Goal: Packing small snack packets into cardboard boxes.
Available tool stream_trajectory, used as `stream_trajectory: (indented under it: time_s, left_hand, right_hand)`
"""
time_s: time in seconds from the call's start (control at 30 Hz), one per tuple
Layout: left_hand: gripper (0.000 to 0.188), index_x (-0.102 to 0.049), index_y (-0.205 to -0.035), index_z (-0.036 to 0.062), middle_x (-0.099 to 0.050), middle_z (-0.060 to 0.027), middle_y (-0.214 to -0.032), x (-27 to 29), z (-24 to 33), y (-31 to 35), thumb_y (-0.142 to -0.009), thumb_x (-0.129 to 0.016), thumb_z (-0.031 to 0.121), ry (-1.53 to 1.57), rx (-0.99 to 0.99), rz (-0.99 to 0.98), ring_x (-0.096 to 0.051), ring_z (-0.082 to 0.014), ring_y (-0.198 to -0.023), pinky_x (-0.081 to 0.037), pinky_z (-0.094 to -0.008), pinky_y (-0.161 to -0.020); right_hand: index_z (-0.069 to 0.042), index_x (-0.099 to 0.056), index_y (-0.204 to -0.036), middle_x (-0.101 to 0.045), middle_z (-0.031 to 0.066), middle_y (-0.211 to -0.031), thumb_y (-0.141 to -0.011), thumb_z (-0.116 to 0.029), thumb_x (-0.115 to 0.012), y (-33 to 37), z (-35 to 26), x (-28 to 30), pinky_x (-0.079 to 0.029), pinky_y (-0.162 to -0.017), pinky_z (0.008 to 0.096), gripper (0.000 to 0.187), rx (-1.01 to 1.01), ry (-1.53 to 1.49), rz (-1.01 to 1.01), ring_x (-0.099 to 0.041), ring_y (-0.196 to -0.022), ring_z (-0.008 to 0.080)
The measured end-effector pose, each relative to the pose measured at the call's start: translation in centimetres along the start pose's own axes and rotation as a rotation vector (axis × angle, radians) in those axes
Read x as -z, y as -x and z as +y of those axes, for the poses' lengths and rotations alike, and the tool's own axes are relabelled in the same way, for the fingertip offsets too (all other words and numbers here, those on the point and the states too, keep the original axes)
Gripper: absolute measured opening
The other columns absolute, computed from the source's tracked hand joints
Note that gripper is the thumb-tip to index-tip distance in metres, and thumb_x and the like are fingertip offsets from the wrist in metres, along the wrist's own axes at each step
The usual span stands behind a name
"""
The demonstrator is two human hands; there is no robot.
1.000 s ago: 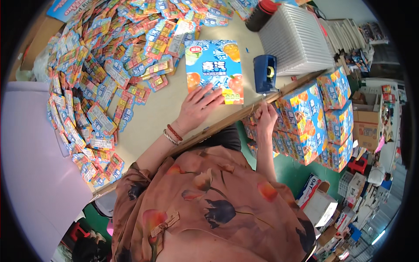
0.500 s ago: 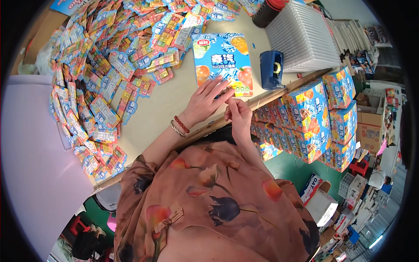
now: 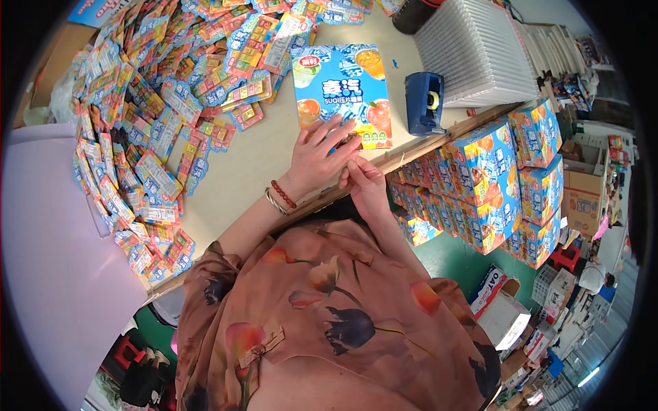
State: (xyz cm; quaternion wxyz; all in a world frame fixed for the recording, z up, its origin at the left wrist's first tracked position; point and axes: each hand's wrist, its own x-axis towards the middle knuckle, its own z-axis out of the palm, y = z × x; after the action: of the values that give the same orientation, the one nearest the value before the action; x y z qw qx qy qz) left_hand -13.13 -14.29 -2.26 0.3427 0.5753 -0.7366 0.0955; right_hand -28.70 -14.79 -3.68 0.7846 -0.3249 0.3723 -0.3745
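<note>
A blue candy box (image 3: 343,82) with printed fruit pictures lies flat on the table in front of me. Across its near edge rests my left hand (image 3: 321,154), fingers stretched out and slightly apart; a red bead bracelet and a bangle circle that wrist. Just to its right, at the table's edge, my right hand (image 3: 364,181) has its fingers curled together in a pinch close to the left fingertips. Whatever they may hold is too small or hidden to make out.
Many candy blister packs (image 3: 164,130) are heaped on the left. Right of the box stand a blue tape dispenser (image 3: 425,103), a stack of white ridged trays (image 3: 473,58) and a dark cup (image 3: 415,17). Filled candy boxes (image 3: 483,178) are piled beyond the wooden table edge (image 3: 411,161).
My right hand has shifted a little left and its fingers have drawn in against the left fingertips. The left hand still lies on the box's near edge.
</note>
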Motion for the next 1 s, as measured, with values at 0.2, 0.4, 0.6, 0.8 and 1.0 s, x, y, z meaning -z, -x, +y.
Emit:
stream_trajectory:
  time_s: [0.2,0.4,0.6,0.8,1.0]
  left_hand:
    - [0.024,-0.066,-0.108,0.0203,-0.057,0.0006,-0.130,-0.5,-0.1,0.2,-0.085,-0.064,0.028,-0.039,-0.050,0.024,-0.050,-0.0181,-0.122,-0.041,-0.0345,-0.091]
    - [0.042,-0.055,-0.129,0.0162,-0.048,-0.0016,-0.139,0.5,0.3,-0.1,-0.088,-0.052,0.018,-0.110,-0.023,-0.141,-0.046,-0.0194,-0.126,-0.038,-0.0369,-0.100]
    - [0.063,-0.038,-0.141,0.0064,-0.042,-0.0130,-0.143,2.1,0.8,-0.1,-0.091,-0.053,0.041,-0.006,0.220,-0.067,-0.034,-0.0272,-0.136,-0.019,-0.0468,-0.112]
    - [0.074,-0.011,-0.149,-0.0006,-0.026,-0.0150,-0.153,-0.4,-2.7,1.2,-0.097,-0.050,0.034,0.972,0.900,-0.083,-0.024,-0.0274,-0.141,-0.011,-0.0455,-0.115]
    - [0.072,-0.006,-0.150,-0.0016,-0.013,-0.0150,-0.155,3.6,1.6,1.1,-0.096,-0.050,0.020,1.176,0.716,0.056,-0.021,-0.0231,-0.141,-0.023,-0.0347,-0.113]
  right_hand:
    - [-0.002,-0.044,-0.135,-0.046,0.0019,-0.061,-0.096,-0.009,-0.052,4.0,-4.1,1.0,-0.037,-0.049,0.0236,0.041,-0.323,-0.135,0.079,-0.044,-0.051,0.0112]
    - [0.002,-0.062,-0.113,-0.057,0.0021,-0.073,-0.096,-0.021,-0.055,-1.5,-8.5,1.1,-0.044,-0.057,0.0230,0.029,0.540,0.872,0.380,-0.052,-0.064,0.0078]
    - [0.008,-0.049,-0.128,-0.060,0.0181,-0.121,-0.091,-0.070,-0.030,-9.7,-11.1,2.3,-0.042,-0.098,0.0355,0.089,-0.007,0.751,0.070,-0.055,-0.115,0.0250]
    - [0.004,-0.044,-0.134,-0.055,0.0152,-0.127,-0.086,-0.069,-0.047,-10.6,-10.1,1.2,-0.034,-0.104,0.0311,0.087,-0.056,0.835,-0.119,-0.051,-0.119,0.0212]
    - [-0.004,-0.027,-0.146,-0.046,0.0121,-0.135,-0.087,-0.035,-0.068,-2.3,-10.2,0.4,-0.037,-0.103,0.0307,0.078,-0.013,0.373,-0.035,-0.045,-0.124,0.0191]
